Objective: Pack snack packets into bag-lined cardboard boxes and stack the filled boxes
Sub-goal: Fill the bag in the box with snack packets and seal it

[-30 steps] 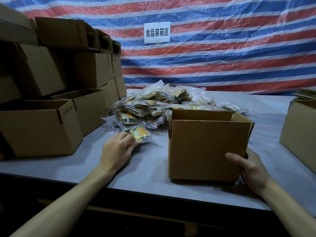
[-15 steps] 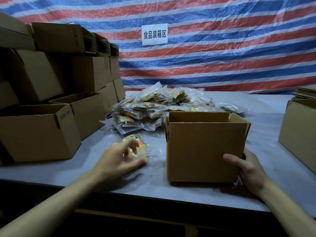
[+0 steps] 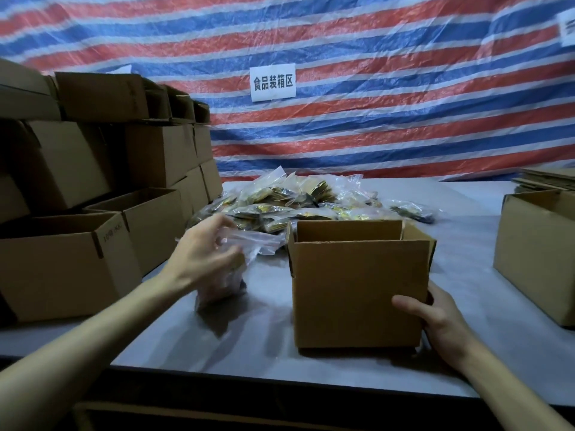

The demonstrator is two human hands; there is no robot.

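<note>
Left hand: the left hand (image 3: 205, 256) had its fingers curled round a clear snack packet (image 3: 224, 286), which it held above the tabletop (image 3: 249, 337), just left of the open box; the packet was motion-blurred.
Right hand: the right hand (image 3: 435, 318) gripped the open box (image 3: 357, 290) at its lower right corner, thumb across the front face, fingers round the side.
Open box: it stood upright near the tabletop's front edge, flaps raised, inside hidden.
Packet pile: the packet pile (image 3: 295, 203) lay heaped behind the open box.
Stacked boxes: stacked boxes (image 3: 93, 181) stood several high at the left, the front ones open-topped.
Side box: a side box (image 3: 541, 253) sat at the right, well apart.
Backdrop: a striped tarp (image 3: 389, 126) carried a white sign (image 3: 273, 83).
</note>
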